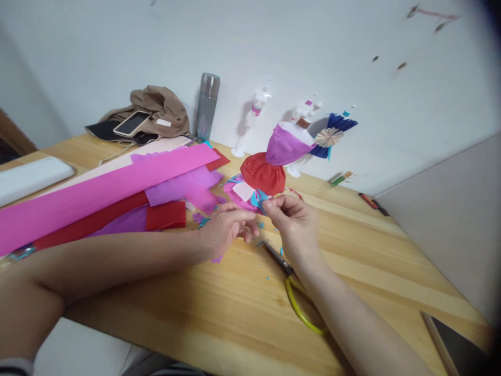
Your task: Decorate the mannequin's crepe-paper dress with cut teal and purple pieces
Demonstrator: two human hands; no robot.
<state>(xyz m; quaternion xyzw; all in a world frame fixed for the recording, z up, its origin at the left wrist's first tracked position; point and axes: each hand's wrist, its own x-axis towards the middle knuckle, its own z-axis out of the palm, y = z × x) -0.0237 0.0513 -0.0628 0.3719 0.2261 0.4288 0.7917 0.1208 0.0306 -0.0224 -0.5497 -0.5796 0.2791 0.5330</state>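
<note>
We seem to be mid-handling: over the worktop [188, 297], just near of the red skirt [263, 172], our right hand [295, 222] pinches a small blue piece [257, 198], our left hand [230, 224] curls loosely, apparently holding nothing, and the next move likely calls for a light, steady pinch.

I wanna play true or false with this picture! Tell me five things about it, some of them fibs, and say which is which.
1. The right hand pinches a small blue piece. True.
2. The left hand is holding the scissors. False: the scissors lie on the table.
3. The grey flask stands upright near the wall. True.
4. The skirt below the purple top is green. False: it is red.
5. The long pink strip is on the left side of the picture. True.
</note>
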